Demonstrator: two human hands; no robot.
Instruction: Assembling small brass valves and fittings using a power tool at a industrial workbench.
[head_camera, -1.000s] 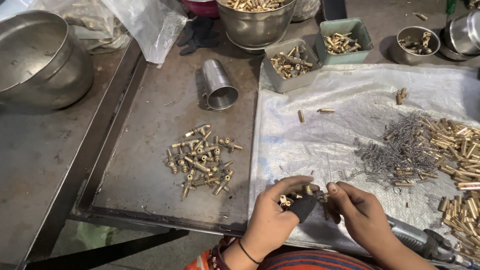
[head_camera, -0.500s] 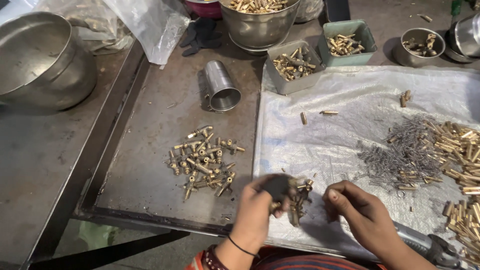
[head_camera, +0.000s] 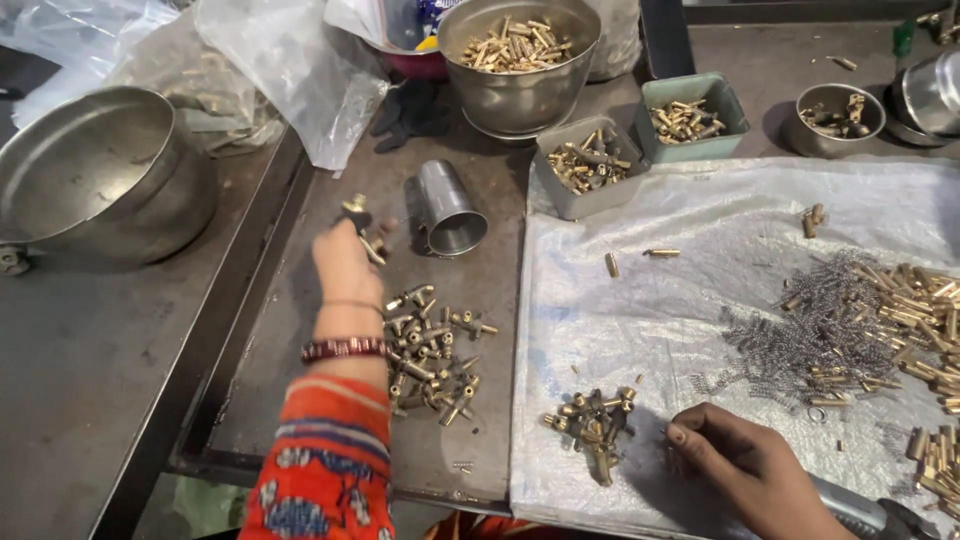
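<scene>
My left hand (head_camera: 347, 262) reaches out over the dark metal tray (head_camera: 300, 400), fingers closed on a small brass fitting (head_camera: 358, 212) held just left of a tipped steel cup (head_camera: 447, 208). Under my forearm lies a pile of assembled brass fittings (head_camera: 432, 350). My right hand (head_camera: 745, 467) rests on the white plastic sheet (head_camera: 640, 310), fingers curled, beside a small cluster of brass parts (head_camera: 592, 422). Whether it holds anything is unclear. Further right lie a heap of thin wire springs (head_camera: 815, 325) and loose brass tubes (head_camera: 915, 300).
A big empty steel bowl (head_camera: 95, 175) sits at the left. At the back stand a steel bowl of brass pieces (head_camera: 518, 60), two green bins (head_camera: 690, 118) with parts, a small round dish (head_camera: 835, 118) and clear plastic bags (head_camera: 270, 70).
My left hand has left the cluster on the sheet and swung far left and forward with a brass fitting, toward the steel cup. My right hand stayed near the sheet's front edge.
</scene>
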